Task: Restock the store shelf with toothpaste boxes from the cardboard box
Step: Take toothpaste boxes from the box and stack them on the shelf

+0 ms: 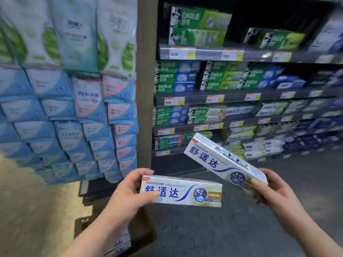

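Holding w/ both: L hand (130, 191) pinches level box (182, 191) at left end, R hand (274, 190) clasps tilted box (217, 158) at low end.

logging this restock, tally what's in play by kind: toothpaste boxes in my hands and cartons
sensodyne boxes held: 2, left box in the left hand, right box in the right hand
cardboard box: 1
total: 3

2 closed white toothpaste boxes, blue lettering. Left toothpaste box (182, 191) level, gripped at its left end by left hand (130, 193). Right toothpaste box (220, 160) tilted, far end up-left, near end in right hand (272, 190). Brown cardboard box (143, 229) open, near left. Store shelf (233, 98) far right, stocked.
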### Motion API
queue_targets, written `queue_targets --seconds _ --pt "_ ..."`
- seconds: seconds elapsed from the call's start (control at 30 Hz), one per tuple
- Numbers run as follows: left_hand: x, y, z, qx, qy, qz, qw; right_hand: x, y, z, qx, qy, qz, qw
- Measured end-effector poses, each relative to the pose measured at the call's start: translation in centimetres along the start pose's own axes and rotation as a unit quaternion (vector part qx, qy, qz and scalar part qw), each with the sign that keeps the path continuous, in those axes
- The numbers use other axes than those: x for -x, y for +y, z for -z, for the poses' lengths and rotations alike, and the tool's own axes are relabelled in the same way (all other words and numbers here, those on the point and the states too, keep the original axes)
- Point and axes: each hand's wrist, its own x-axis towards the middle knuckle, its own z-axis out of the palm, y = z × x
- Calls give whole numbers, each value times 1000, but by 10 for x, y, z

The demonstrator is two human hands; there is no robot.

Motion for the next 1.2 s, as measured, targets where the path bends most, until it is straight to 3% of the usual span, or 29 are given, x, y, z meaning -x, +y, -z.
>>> queue_targets --seconds 0.27,0.6,0.93,1.2 --pt "-29 53 -191 -20 -113 -25 993 26 -44 189 0 97 44 994" --pt "-69 70 -450 -9 -182 -52 982 13 -82 430 24 153 102 983" --pt "-144 97 -580 -42 -200 -101 974 -65 -89 546 21 140 148 979" --pt "-271 139 -687 -37 -213 -132 968 -187 -113 646 33 140 165 976"
